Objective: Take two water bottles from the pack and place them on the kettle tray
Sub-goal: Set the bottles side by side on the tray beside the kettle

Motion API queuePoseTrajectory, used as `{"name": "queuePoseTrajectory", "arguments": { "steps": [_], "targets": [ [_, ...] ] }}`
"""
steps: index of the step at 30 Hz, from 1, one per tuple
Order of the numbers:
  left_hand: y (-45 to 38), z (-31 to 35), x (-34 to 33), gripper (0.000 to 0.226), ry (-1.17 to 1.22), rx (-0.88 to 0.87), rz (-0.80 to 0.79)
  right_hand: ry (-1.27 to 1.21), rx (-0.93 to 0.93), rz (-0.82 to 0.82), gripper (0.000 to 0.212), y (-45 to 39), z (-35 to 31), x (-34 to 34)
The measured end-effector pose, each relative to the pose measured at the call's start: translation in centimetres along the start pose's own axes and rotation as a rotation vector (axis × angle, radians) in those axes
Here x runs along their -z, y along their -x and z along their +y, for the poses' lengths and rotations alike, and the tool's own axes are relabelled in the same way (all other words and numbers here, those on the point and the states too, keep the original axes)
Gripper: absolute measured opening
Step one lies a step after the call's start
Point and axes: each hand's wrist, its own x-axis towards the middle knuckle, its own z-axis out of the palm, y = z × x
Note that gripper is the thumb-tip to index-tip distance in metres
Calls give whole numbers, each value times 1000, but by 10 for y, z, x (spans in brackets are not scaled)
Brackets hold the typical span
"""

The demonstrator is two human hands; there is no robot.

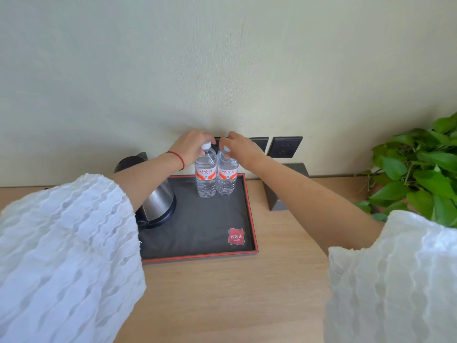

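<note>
Two clear water bottles with red labels and white caps stand upright and touching at the far right corner of the black, red-rimmed kettle tray (205, 254). My left hand (191, 144) grips the neck of the left bottle (205, 179) just below its cap. My right hand (238, 146) pinches the cap of the right bottle (227, 178) with its fingertips. A steel kettle (158, 201) with a black lid sits at the tray's left side, partly hidden by my left forearm. The bottle pack is out of view.
The tray lies on a light wooden desk (235, 293) against a pale wall. Dark wall sockets (285, 146) sit behind the bottles. A dark box (279, 196) stands right of the tray, and a leafy green plant (418, 169) fills the far right.
</note>
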Motion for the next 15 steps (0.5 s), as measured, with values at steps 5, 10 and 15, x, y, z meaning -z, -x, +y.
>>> {"name": "queuePoseTrajectory", "arguments": {
  "steps": [5, 10, 15],
  "targets": [
    [3, 0, 0, 40, -5, -24, 44, -16, -5, 2, 23, 0, -1, -2],
    [2, 0, -2, 38, 65, 31, 44, -31, -26, 12, 23, -1, -2, -2],
    [13, -4, -12, 64, 445, 244, 96, -56, -55, 6, 24, 2, -4, -2]
  ]
}}
